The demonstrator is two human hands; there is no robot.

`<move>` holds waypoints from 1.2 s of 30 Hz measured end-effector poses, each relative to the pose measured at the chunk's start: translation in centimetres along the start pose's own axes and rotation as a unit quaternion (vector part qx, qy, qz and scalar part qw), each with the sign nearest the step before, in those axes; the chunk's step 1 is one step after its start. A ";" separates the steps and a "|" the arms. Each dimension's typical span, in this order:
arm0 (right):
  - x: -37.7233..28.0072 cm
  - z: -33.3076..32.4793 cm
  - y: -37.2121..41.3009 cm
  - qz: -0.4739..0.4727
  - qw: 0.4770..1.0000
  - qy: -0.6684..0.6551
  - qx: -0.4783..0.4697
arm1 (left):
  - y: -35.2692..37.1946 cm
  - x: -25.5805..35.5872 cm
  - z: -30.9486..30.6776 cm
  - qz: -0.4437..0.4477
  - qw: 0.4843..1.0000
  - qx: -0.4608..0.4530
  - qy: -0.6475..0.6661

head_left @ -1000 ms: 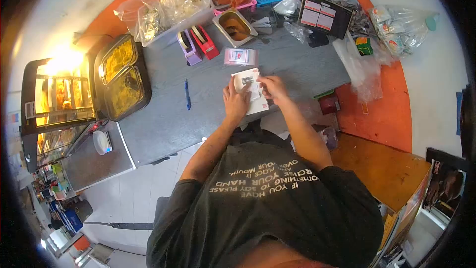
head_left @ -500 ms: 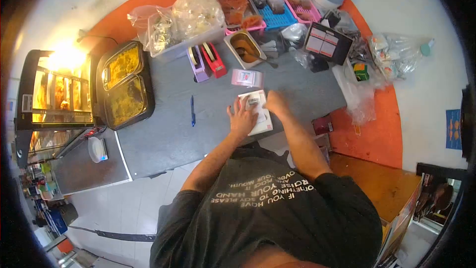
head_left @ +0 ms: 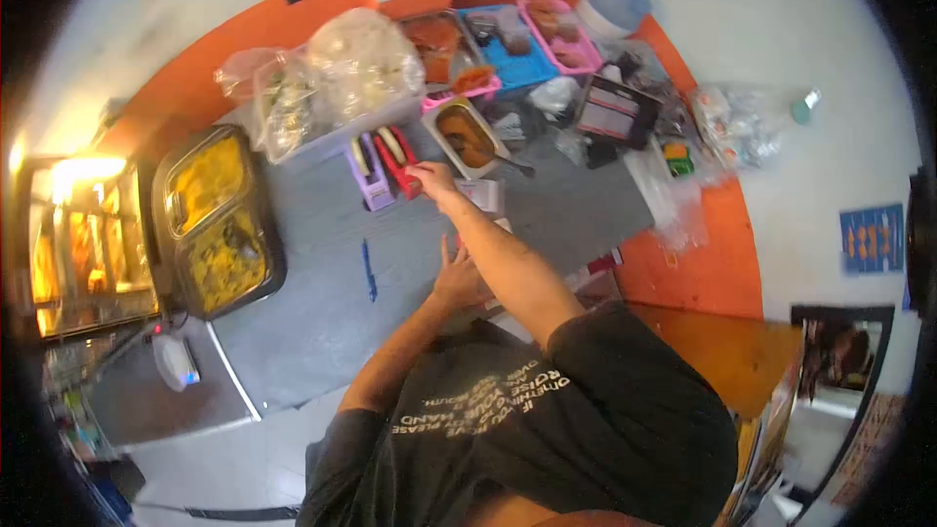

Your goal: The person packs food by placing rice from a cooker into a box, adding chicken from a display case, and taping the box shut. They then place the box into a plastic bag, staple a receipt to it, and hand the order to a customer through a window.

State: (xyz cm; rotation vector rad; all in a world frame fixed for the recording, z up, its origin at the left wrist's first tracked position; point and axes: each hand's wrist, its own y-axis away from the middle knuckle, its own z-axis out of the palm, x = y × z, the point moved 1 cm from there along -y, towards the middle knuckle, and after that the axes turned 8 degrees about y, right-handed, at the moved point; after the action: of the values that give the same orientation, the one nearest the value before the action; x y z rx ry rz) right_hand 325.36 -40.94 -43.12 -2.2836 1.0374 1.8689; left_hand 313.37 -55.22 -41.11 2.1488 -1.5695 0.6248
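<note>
My right hand [head_left: 434, 182] reaches across to the front end of a red tape dispenser [head_left: 395, 158], its fingers pinched together there. What lies between those fingertips is too small to make out. A purple tape dispenser [head_left: 372, 179] stands just to the left of the red one. Resting on a white box [head_left: 503, 224], my left hand [head_left: 461, 278] has its fingers spread. My right forearm crosses over and hides most of that box. A small clear pouch with a printed card [head_left: 482, 197] lies behind the box, partly covered by my right arm.
A blue pen [head_left: 369, 271] lies on the grey table [head_left: 312, 263]. Left of it sits a black tray of yellow food [head_left: 215, 220]. Along the back are a plastic bin of bags [head_left: 322, 127], a metal pan with a ladle [head_left: 464, 140] and coloured baskets [head_left: 522, 63].
My right hand has left the white box and moved left and forward to the red tape dispenser. My left hand stays on the box. The camera view has shifted.
</note>
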 end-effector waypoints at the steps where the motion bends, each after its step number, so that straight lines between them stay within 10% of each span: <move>1: 0.5 -0.3 0.5 0.009 0.994 -0.108 -0.032 | 0.1 0.1 -0.4 0.017 1.000 -0.010 0.006; 3: 1.3 -1.2 1.4 0.015 0.975 -0.216 -0.053 | -0.2 -0.2 -1.1 0.020 0.995 -0.092 -0.020; 7: 2.1 -0.8 2.6 -0.238 0.952 0.161 0.102 | -1.3 -2.2 2.0 0.095 0.988 0.058 -0.111; 9: 1.5 0.1 3.0 -0.338 0.883 0.215 0.245 | -1.6 -2.1 1.2 0.092 0.988 0.079 0.090; 13: 1.9 -0.1 3.4 0.007 0.997 0.019 0.076 | -1.1 -0.7 1.5 0.074 0.993 0.090 0.027; 14: 2.2 -0.1 2.9 0.003 0.996 0.021 0.091 | -0.9 -0.1 2.3 0.073 0.993 0.083 0.031; 16: 3.8 -0.2 1.8 -0.076 0.977 0.129 0.151 | -1.4 0.7 3.2 -0.007 0.873 0.140 0.467; 19: 3.6 0.6 1.9 -0.157 0.940 0.217 0.212 | -0.6 0.0 4.4 0.036 0.982 0.143 0.122; 20: 3.6 0.7 2.2 -0.120 0.955 0.196 0.190 | -0.8 -0.2 5.3 0.062 0.964 0.155 0.206; 21: 4.4 0.9 1.8 0.073 0.990 -0.108 0.051 | -0.3 0.6 3.5 0.050 0.965 0.155 0.204; 23: 4.5 0.1 2.2 0.189 0.895 -0.397 -0.079 | 0.7 3.2 -2.6 0.033 0.961 0.075 0.266; 24: 4.5 -0.3 2.4 0.189 0.894 -0.397 -0.086 | 1.1 2.9 -0.5 0.057 0.994 0.086 0.047; 26: 4.2 -0.6 2.2 0.252 0.856 -0.435 -0.125 | 1.0 2.8 -0.3 0.064 0.990 0.105 0.063; 31: 5.5 2.1 2.3 0.209 0.948 -0.220 -0.099 | 1.3 2.1 2.5 0.015 0.928 0.066 0.366; 36: -0.8 -4.1 10.2 0.092 0.982 -0.126 -0.106 | 1.5 1.7 2.2 0.077 0.995 0.060 0.009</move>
State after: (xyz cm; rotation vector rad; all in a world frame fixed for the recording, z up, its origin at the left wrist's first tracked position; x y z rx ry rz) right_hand 323.86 -50.14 -37.31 -2.0306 1.0927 2.3731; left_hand 312.60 -58.19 -41.84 2.1139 -1.7411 0.8033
